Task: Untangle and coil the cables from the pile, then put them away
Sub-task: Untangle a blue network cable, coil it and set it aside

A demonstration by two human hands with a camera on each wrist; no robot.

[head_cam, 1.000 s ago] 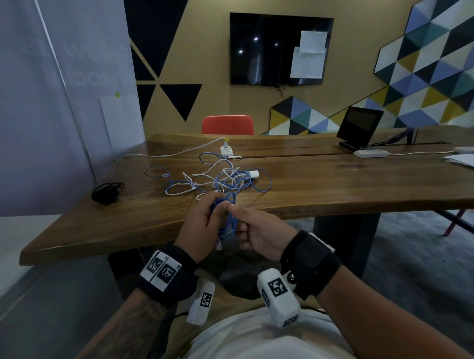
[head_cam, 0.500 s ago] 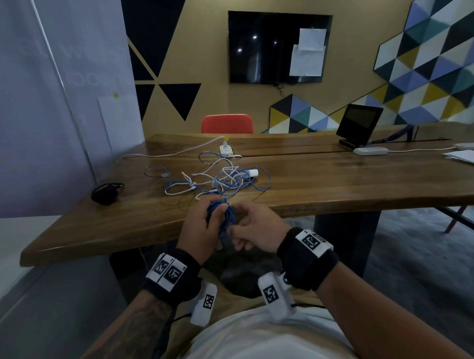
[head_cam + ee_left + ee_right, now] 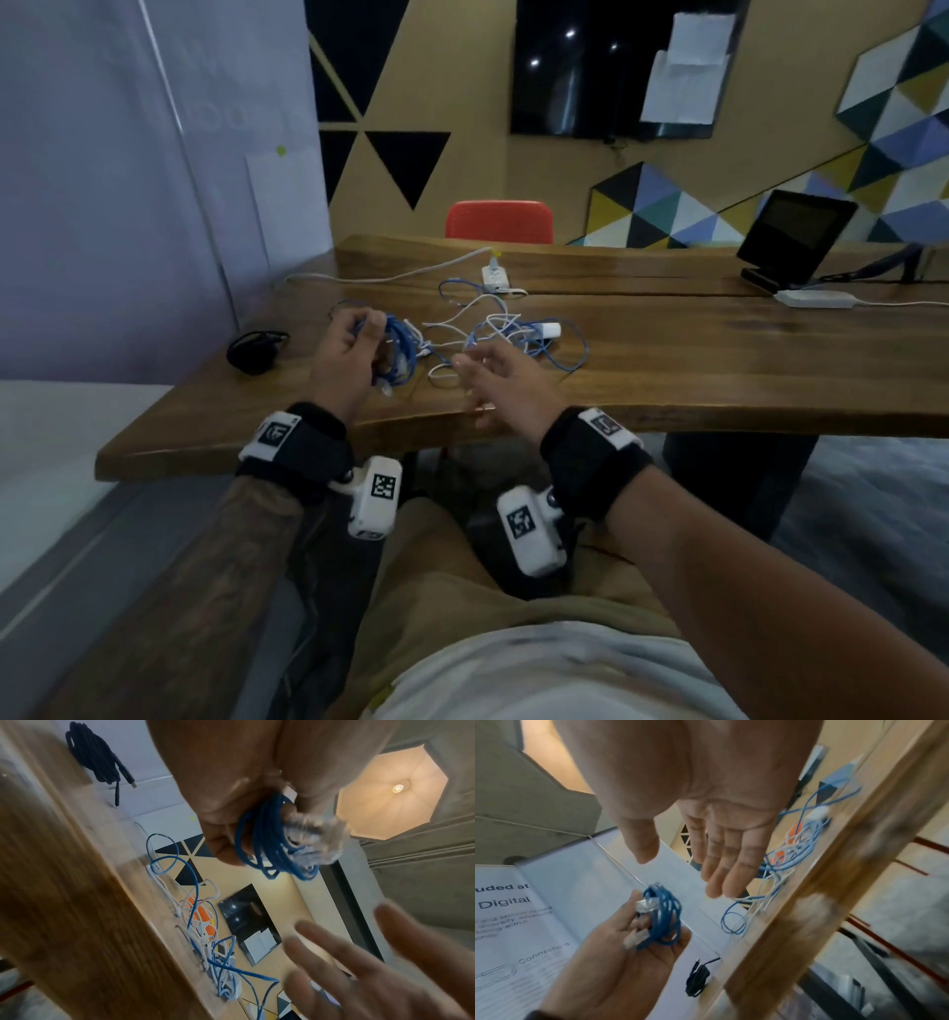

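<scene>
1. Cables were the matter in hand, and one of them, the coiled blue cable (image 3: 398,343), was now a finished bundle. Half a second before, both hands had been closed together on it at the near table edge; by this moment they had parted.

2. Farthest left on the wooden table (image 3: 719,360) lay a coiled black cable (image 3: 255,349), apparently already dealt with and well apart from the rest.

3. Next came the left hand (image 3: 345,354), which had carried the blue coil up over the table. Its fingers and thumb were curled round the loops, holding them firmly.

4. To the right of it, the right hand (image 3: 500,380) had let go and hovered with fingers straight and spread, holding nothing, just before the cable pile (image 3: 506,331).

5. That pile of blue and white leads remained tangled on the table, so the task looked to be only partly done: the blue coil wanted putting away, and the free hand seemed bound for the next lead.

6. The head view showed the layout but hid the grip behind the left hand's back. The left wrist view showed the loops (image 3: 267,839) and a clear plug against the fingers. The right wrist view showed the empty palm (image 3: 706,780) and both plug ends tucked in the coil (image 3: 663,914).
</scene>
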